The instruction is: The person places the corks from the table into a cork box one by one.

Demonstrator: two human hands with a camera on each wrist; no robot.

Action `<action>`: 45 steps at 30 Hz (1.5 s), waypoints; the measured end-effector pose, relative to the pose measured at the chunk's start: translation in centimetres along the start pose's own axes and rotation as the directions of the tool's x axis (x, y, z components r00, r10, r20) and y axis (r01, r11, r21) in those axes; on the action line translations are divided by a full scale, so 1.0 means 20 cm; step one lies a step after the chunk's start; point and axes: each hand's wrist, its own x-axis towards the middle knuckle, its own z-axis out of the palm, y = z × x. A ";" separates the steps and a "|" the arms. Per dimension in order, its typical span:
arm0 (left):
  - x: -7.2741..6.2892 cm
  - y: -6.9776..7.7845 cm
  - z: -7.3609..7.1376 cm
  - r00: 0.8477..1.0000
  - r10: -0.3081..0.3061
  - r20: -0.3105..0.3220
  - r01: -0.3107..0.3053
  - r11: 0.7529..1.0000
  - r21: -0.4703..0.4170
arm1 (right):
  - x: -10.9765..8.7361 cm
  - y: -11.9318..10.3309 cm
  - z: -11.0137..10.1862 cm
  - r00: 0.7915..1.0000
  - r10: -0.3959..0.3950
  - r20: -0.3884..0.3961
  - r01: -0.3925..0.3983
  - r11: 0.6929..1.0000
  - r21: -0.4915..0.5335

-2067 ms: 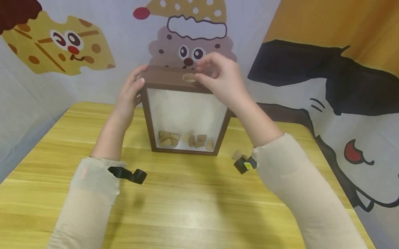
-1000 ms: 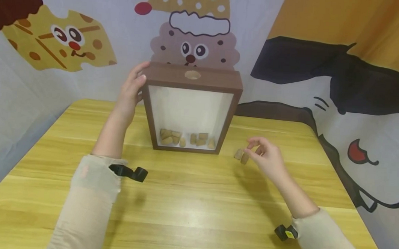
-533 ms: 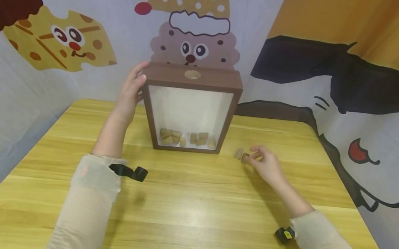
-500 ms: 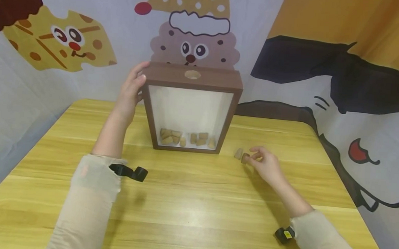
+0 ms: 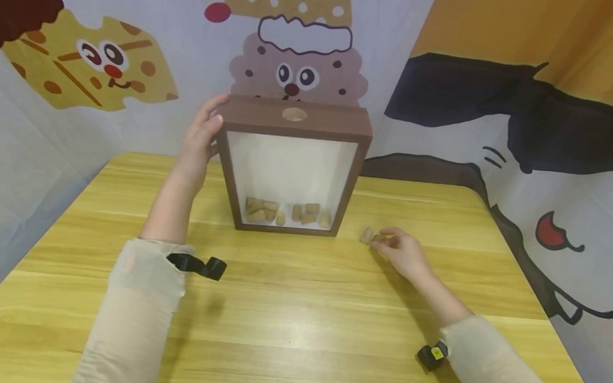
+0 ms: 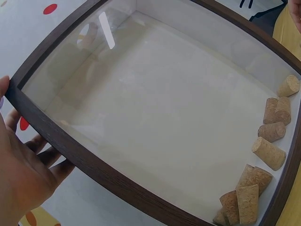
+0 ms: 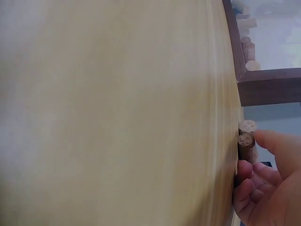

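A brown-framed shadow box [image 5: 362,160] with a clear front stands on the table, a round hole [image 5: 295,114] in its top. Several corks [image 6: 269,153] lie along its bottom. My left hand [image 5: 200,142] grips the box at its upper left corner, thumb at the front edge and fingers round the side. To the right of the box, my right hand [image 5: 402,254] pinches a cork [image 7: 246,147] between thumb and fingers, low at the tabletop. Right beside it stands a second cork [image 5: 366,236], partly covered by the first in the right wrist view [image 7: 247,125].
The yellow wood-grain table [image 5: 279,306] reaches toward me in front of the box. Behind it hangs a cloth [image 5: 189,52] printed with cartoon figures. Black wrist cameras [image 5: 214,268] are strapped at both sleeves.
My right hand has come from the hole on top of the box down to the loose corks on the right and now pinches one. The left hand keeps its place on the box.
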 end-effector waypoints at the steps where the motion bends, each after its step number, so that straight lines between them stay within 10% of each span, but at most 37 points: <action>1: 0.00 0.00 0.00 1.000 0.000 0.000 0.000 1.000 -0.001 | 0.00 0.00 0.00 1.000 0.001 -0.001 -0.001 1.000 -0.004; 30: 0.00 -0.01 -0.01 1.000 0.008 0.009 -0.008 1.000 0.019 | -0.08 -0.17 -0.02 0.989 -0.030 -0.142 0.047 0.992 0.115; 39: 0.00 0.00 0.00 1.000 0.012 0.009 -0.012 1.000 0.010 | -0.17 -0.45 -0.14 0.958 -0.128 -0.255 0.183 0.961 0.206; 45: 0.00 0.00 0.00 1.000 0.012 0.007 -0.012 1.000 0.009 | -0.22 -0.65 -0.18 0.903 -0.253 -0.347 0.350 0.903 0.251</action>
